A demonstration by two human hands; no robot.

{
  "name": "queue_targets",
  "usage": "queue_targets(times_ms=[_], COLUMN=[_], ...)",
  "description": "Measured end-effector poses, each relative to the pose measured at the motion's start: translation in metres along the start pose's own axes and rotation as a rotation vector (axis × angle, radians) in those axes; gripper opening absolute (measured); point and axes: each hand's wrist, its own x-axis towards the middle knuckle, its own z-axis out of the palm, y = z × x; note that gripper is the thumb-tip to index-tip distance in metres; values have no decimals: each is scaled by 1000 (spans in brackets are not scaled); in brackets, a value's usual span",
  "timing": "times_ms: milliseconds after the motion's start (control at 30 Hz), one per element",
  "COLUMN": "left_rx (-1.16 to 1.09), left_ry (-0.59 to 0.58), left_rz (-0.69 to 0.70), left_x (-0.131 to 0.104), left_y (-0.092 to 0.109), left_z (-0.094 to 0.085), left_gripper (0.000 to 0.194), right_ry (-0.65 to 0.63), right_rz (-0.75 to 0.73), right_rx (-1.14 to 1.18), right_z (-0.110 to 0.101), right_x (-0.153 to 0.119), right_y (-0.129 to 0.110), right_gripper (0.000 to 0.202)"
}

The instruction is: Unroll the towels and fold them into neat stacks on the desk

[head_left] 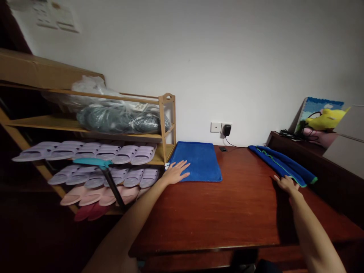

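On the reddish-brown wooden table (233, 212), a flat blue terry towel folded into a rectangle (199, 161) lies at the far left corner, its left edge running along the table's left edge. The left hand (175, 172) rests palm down with fingers spread and straight, its fingertips on the near left corner of this towel; it grips nothing, only presses flat on the cloth and the wood just beside it.

A second, darker blue towel with a green trimmed edge (284, 165), folded into a long strip, lies slantwise along the table's right edge, running from the far right corner toward the near side. The right hand (287, 184) lies open and flat on the table top, fingers loosely extended, touching the near end of this strip at its green edge; whether any fingers are tucked under the cloth cannot be told.

The two towels are well apart, with bare wood between them. Left of the table stands a light bamboo shoe rack (166, 125) carrying rows of lilac and pink plastic slippers (113, 153). On the white wall behind the table's far edge, a black charger plug (226, 130) sits in a socket.
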Motion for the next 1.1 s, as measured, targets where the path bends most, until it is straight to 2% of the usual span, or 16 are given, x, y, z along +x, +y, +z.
queue_targets(times_ms=[133, 267, 400, 533, 700, 833, 900, 967, 1033, 1100], left_rx=[-3, 10, 21, 25, 26, 73, 98, 85, 12, -123], left_ry=[5, -1, -3, 1, 14, 71, 115, 141, 140, 112], left_rz=[-3, -8, -5, -6, 7, 67, 128, 205, 292, 403], left_x=[0, 1, 1, 1, -1, -5, -8, -16, -29, -47], left_y=[-1, -3, -3, -1, 1, 9, 24, 52, 90, 132], left_z=[1, 4, 5, 5, 3, -6, -12, -20, -27, -33], left_gripper=[61, 61, 61, 61, 59, 50, 47, 50, 50, 47], right_ry=[39, 76, 128, 225, 373, 351, 312, 248, 123, -73], right_rz=[-141, -326, -475, -620, -767, -857, -914, -976, -1024, -1053], right_rx=[-80, -144, -186, -220, -89, 78, 211, 320, 391, 446], right_z=[-10, -16, -21, -25, -23, -22, -21, -23, -28, -39], right_x=[-19, -54, -103, -160, -227, -277, -300, -320, -336, -349], right_y=[-23, -55, -87, -112, -136, -152, -155, -156, -156, -155], right_gripper=[65, 59, 60, 52, 49, 45, 49, 56, 61, 63])
